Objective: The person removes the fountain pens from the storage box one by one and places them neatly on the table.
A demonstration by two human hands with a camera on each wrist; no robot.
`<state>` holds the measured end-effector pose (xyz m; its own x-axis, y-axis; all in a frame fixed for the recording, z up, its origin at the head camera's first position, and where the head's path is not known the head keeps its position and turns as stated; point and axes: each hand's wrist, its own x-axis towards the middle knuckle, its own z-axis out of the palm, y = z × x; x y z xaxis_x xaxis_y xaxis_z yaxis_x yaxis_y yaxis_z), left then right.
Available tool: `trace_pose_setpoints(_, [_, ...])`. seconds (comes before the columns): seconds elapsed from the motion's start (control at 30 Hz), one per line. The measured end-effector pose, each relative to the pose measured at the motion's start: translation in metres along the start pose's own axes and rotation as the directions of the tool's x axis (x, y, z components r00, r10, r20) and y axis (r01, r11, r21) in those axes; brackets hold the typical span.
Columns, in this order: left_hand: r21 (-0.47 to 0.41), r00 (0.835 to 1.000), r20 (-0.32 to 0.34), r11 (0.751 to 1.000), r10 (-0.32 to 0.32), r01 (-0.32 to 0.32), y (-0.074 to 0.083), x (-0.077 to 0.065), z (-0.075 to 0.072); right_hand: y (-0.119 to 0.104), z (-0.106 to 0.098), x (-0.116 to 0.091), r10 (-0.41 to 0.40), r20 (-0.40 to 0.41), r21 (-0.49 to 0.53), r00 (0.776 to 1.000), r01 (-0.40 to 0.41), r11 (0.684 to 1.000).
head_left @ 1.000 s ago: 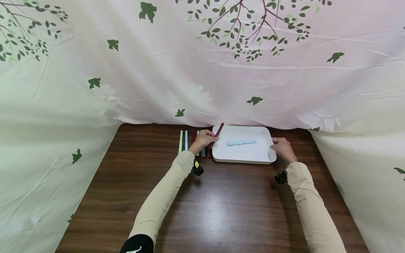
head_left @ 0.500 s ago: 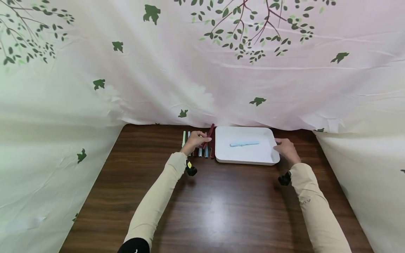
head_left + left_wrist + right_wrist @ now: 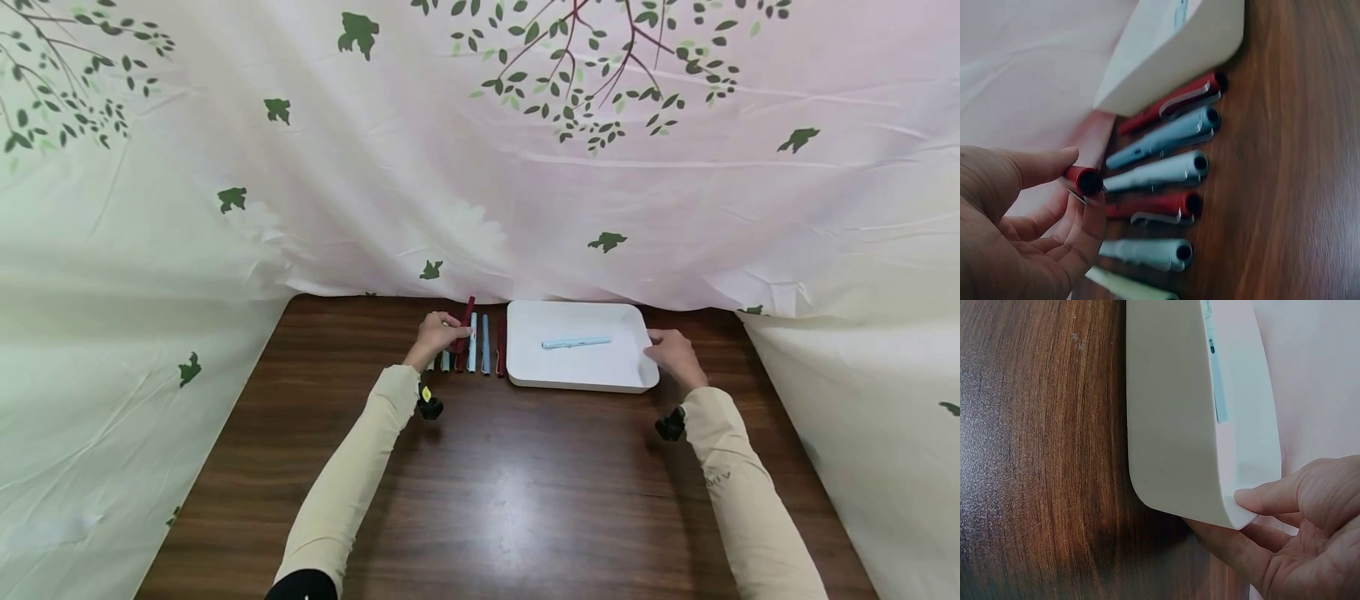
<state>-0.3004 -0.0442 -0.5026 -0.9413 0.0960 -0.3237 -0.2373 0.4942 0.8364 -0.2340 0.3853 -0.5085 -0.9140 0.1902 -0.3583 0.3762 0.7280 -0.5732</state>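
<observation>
My left hand (image 3: 437, 336) pinches a dark red pen (image 3: 1082, 180) between thumb and fingers, above a row of pens left of the tray. In the left wrist view that row shows a red pen (image 3: 1175, 103) beside the tray, then a blue pen (image 3: 1166, 137), a pale blue pen (image 3: 1163, 172), another red pen (image 3: 1160, 206), a light teal pen (image 3: 1147, 251) and a pale green pen (image 3: 1129, 286). At the right, my right hand (image 3: 675, 354) grips the short side of the white tray (image 3: 581, 387), thumb inside the rim. One light blue pen (image 3: 576, 342) lies in the tray.
The dark wooden table (image 3: 510, 500) spreads out in front of the tray and pens. A pale curtain (image 3: 480, 183) printed with leaves hangs along the far edge and both sides, close behind the tray.
My left hand has carried the dark red pen leftward, from over the tray's left edge to over the row of pens. The right hand still holds the tray's right side.
</observation>
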Motion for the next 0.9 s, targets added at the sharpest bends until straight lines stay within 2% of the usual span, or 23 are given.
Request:
trace_pose_setpoints(0.33, [-0.016, 0.995, -0.092, 0.999, -0.035, 0.033, -0.017, 0.001, -0.017, 0.000, -0.001, 0.000, -0.009, 0.009, 0.024, 1.000, 0.009, 1.000])
trace_pose_setpoints(0.6, [0.101, 0.979, -0.204, 0.993, -0.031, 0.053, -0.031, 0.002, -0.028, 0.000, 0.000, 0.001, 0.008, -0.002, 0.026, 1.000, -0.008, 1.000])
trace_pose_setpoints(0.8, [0.121, 0.970, -0.239, 0.989, -0.048, 0.079, -0.045, 0.000, -0.038, 0.001, 0.001, 0.001, 0.009, -0.009, 0.014, 1.000, -0.009, 1.000])
trace_pose_setpoints(0.9, [0.163, 0.968, -0.246, 0.982, -0.049, 0.091, -0.052, 0.000, -0.040, 0.002, 0.001, 0.002, 0.013, -0.010, 0.018, 1.000, -0.013, 1.000])
